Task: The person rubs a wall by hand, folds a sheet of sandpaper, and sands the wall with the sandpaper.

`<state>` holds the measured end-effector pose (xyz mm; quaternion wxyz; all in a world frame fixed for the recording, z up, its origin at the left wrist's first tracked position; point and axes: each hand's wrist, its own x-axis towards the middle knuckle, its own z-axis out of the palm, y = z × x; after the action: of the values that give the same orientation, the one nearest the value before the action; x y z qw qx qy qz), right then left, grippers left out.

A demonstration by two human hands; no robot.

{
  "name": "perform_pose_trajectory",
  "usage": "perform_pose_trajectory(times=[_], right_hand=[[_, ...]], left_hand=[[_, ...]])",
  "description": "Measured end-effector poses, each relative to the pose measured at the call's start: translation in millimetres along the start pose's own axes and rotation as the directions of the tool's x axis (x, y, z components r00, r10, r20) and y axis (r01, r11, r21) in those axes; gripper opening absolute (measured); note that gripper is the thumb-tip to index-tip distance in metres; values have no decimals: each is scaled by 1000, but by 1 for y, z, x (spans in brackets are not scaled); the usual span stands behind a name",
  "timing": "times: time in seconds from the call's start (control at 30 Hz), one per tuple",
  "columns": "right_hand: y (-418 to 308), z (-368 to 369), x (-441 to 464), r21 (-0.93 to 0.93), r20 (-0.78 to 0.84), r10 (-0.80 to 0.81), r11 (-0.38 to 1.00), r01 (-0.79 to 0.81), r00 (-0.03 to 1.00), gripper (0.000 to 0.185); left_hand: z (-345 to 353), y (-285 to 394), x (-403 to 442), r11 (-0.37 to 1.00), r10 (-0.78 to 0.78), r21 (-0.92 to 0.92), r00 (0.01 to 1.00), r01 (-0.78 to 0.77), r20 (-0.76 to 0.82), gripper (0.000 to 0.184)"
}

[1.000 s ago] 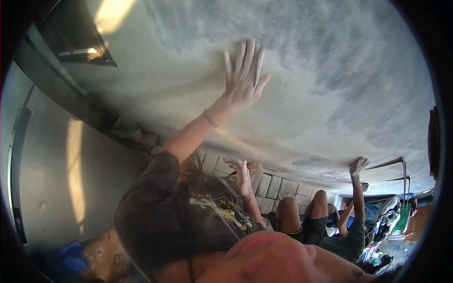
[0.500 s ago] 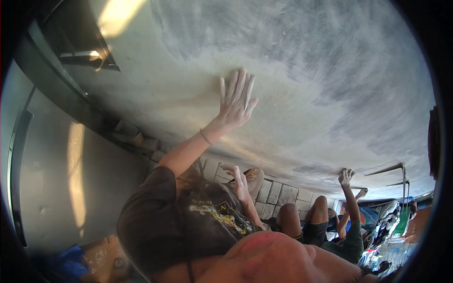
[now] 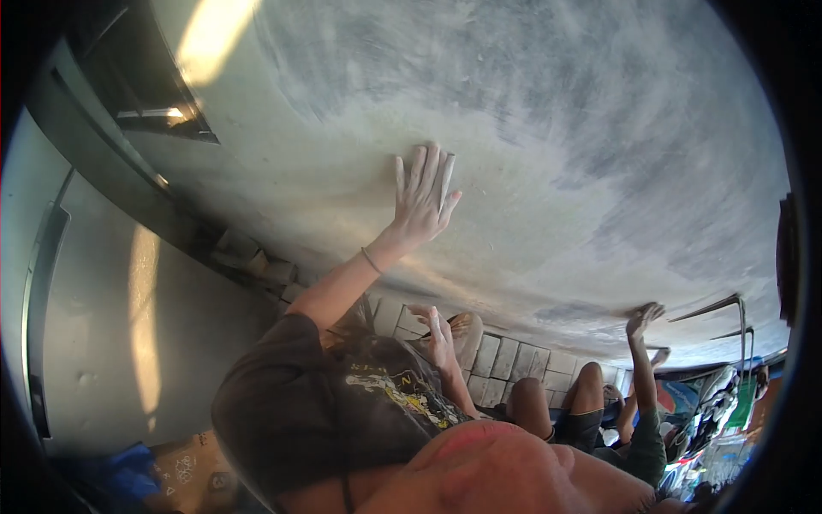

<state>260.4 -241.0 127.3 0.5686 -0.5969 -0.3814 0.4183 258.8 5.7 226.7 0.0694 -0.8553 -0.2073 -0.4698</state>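
Broad grey-green surface (image 3: 514, 223), dull, darker cloudy patches (image 3: 548, 68), left hand (image 3: 419, 206) against it

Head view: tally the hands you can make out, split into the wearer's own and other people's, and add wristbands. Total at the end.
Wearer's own: 2 (left hand, right hand)
Other people's: 2 (nearer dusty hand, smaller hand behind it)
Wristbands: 1 (thin wristband on the wearer's left wrist)
Total: 5
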Motion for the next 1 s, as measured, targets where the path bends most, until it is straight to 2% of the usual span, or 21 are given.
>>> perform_pose_trajectory(times=[0.13, 0.2, 0.27, 0.3, 0.37, 0.4, 0.47, 0.5, 0.53, 0.6, 0.63, 0.7, 0.77, 0.9, 1.0], right_hand=[[1, -8, -3, -31, 27, 7, 999, -7, 1000, 61], [0, -14, -5, -53, 6, 72, 996, -71, 997, 61], [-2, -25, -2, -95, 7, -23, 995, 24, 1000, 64], [2, -28, -1, -89, -11, -26, 996, 25, 1000, 64], [4, -34, -1, -78, -30, -27, 997, 25, 999, 64], [4, -35, -3, -81, -37, -38, 996, 35, 999, 64], [5, -36, -2, -79, -44, -59, 995, 55, 997, 63], [8, -36, -5, -77, -64, -54, 996, 49, 996, 64], [11, -35, -7, -73, -87, -52, 996, 46, 995, 64], [8, -32, -12, -45, -107, -28, 999, 24, 994, 65], [8, -30, -17, -29, -114, 14, 999, -17, 993, 65], [13, -32, -22, -51, -89, 21, 998, -26, 996, 64], [18, -35, -26, -77, -64, 40, 996, -45, 997, 63], [15, -45, -17, -131, -42, -40, 991, 34, 998, 56], [22, -53, -13, -137, -87, -68, 989, 56, 994, 50]], left_hand=[[2, 5, 24, 992, -77, -100, 996, 73, -44, 72], [-23, -2, 55, 999, -30, 41, 996, 34, -90, 72], [-41, -10, 89, 996, -80, -50, 970, 70, -228, 70], [-54, -13, 102, 996, -84, -59, 972, 72, -222, 70], [-76, -19, 119, 981, -188, -108, 913, 159, -363, 67], [-78, -23, 115, 981, -188, -107, 914, 159, -360, 67], [-83, -33, 110, 962, -273, -96, 868, 257, -415, 62], [-88, -37, 103, 963, -263, -95, 815, 251, -516, 56], [-90, -45, 93, 966, -254, -94, 818, 240, -517, 56], [-92, -64, 80, 936, -331, -121, 708, 331, -624, 50], [-95, -72, 79, 937, -329, -119, 712, 330, -620, 50], [-108, -82, 80, 924, -261, 57, 731, 379, -630, 48], [-119, -93, 84, 914, -230, 126, 748, 386, -623, 47], [-134, -114, 94, 901, -96, 283, 787, 330, -610, 44], [-139, -110, 98, 922, -156, 211, 812, 323, -563, 43]])
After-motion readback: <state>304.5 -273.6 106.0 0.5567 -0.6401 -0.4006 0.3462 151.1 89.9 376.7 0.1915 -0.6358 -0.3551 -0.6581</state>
